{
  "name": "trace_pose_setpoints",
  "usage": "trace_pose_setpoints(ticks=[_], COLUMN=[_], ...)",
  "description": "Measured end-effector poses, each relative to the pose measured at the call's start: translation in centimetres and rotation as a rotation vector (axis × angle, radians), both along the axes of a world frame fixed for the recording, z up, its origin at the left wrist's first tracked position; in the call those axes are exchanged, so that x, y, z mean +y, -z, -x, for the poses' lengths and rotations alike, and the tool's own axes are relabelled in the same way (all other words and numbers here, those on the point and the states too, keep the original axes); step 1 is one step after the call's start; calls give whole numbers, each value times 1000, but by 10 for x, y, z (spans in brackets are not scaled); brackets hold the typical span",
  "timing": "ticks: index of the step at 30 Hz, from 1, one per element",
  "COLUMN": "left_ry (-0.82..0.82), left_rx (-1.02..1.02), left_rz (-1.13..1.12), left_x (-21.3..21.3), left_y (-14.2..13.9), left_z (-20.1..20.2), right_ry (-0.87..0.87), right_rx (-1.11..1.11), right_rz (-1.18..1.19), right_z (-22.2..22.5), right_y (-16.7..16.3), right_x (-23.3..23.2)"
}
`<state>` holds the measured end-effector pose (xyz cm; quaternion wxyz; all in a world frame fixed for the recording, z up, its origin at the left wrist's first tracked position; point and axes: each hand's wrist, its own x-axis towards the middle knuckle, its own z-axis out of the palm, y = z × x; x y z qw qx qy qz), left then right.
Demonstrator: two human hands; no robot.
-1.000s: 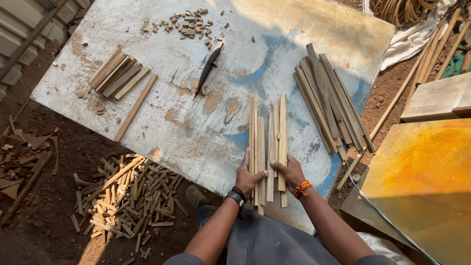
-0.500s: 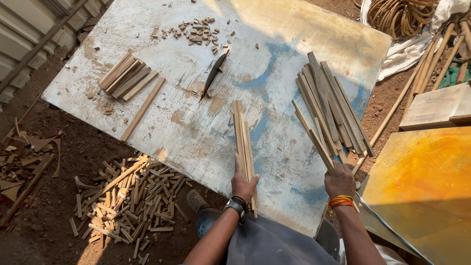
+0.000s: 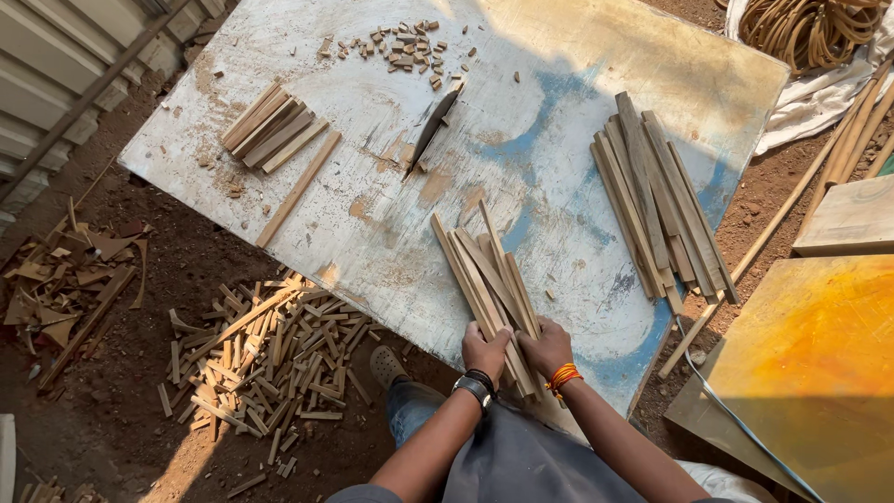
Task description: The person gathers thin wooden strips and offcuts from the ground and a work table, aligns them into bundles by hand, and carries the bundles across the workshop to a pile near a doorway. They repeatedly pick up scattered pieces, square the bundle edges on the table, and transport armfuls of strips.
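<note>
Head view: L hand (image 3: 484, 352) & R hand (image 3: 547, 346), fingers curled round wood strip bundle (image 3: 489, 279) on board (image 3: 577, 140).

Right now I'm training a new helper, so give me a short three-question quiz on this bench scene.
1. True or false: both hands grip one bundle of sticks.
2. Which wrist wears the watch? A) left B) right
3. What lies on the board just below the small offcuts?

Key:
1. True: left hand and right hand hold the bundle's near end.
2. A; the right wrist has an orange band.
3. A dark knife.
</note>
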<state>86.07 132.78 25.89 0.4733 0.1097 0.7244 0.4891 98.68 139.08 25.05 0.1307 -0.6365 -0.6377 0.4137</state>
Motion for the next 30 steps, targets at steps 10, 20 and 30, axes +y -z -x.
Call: trace_pose_setpoints(ticks=[10, 20, 30], left_ry=[74, 39, 114], left_rx=[489, 656, 497], left_rz=[83, 133, 80], left_x=[-19, -19, -15], left_y=[36, 21, 13], left_z=[-8, 21, 18], right_ry=[4, -37, -138], right_rx=[-49, -147, -171], right_rz=[9, 9, -268], right_z=[0, 23, 24], right_y=[-4, -21, -18], right_x=[4, 5, 1])
